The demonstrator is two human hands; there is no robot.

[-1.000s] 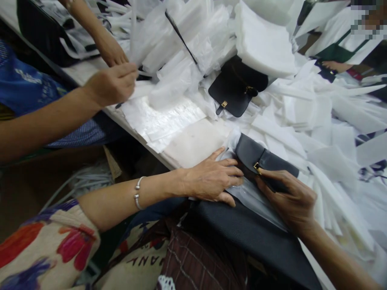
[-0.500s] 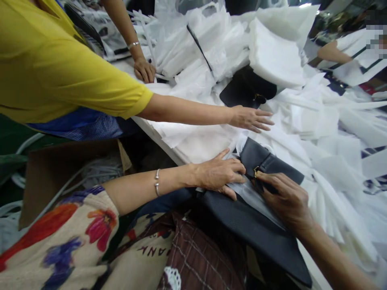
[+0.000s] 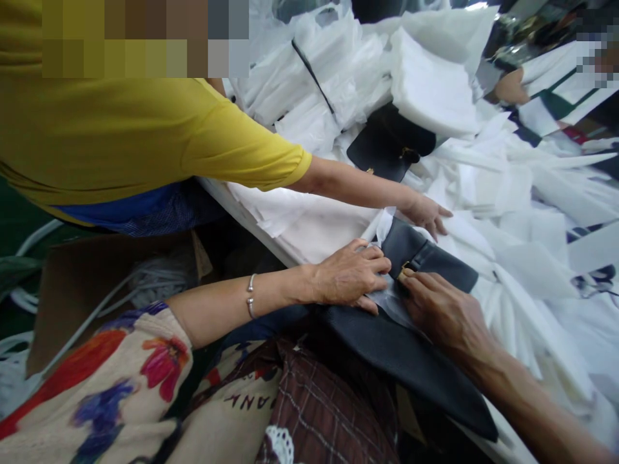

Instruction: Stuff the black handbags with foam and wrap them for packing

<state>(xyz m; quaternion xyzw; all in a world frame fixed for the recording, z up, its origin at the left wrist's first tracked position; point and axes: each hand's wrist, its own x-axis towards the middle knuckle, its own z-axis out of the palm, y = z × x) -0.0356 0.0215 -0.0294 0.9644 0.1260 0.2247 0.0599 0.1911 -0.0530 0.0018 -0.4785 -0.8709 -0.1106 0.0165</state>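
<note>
A black leather handbag (image 3: 442, 264) with a strap across it and a gold clasp (image 3: 404, 268) lies in front of me at the table edge. Its large black flap (image 3: 411, 367) hangs toward my lap. My left hand (image 3: 351, 277) presses with bent fingers on the bag's left end, where a thin translucent sheet (image 3: 394, 306) shows. Pinched at the clasp are the fingertips of my right hand (image 3: 442, 309); they partly hide it. White wrapping (image 3: 385, 224) sticks up at the bag's far left corner.
A co-worker in a yellow shirt (image 3: 145, 129) leans in from the left, one hand (image 3: 428, 216) just beyond my bag. Another black bag (image 3: 387, 145) lies farther back under white foam sheets (image 3: 432, 84). White sheets cover the right side. A cardboard box (image 3: 97, 283) stands lower left.
The co-worker has leaned farther in, and their reaching hand moved right and nearer my bag. My left fingers have curled more. My right hand stays at the clasp, shifted slightly left.
</note>
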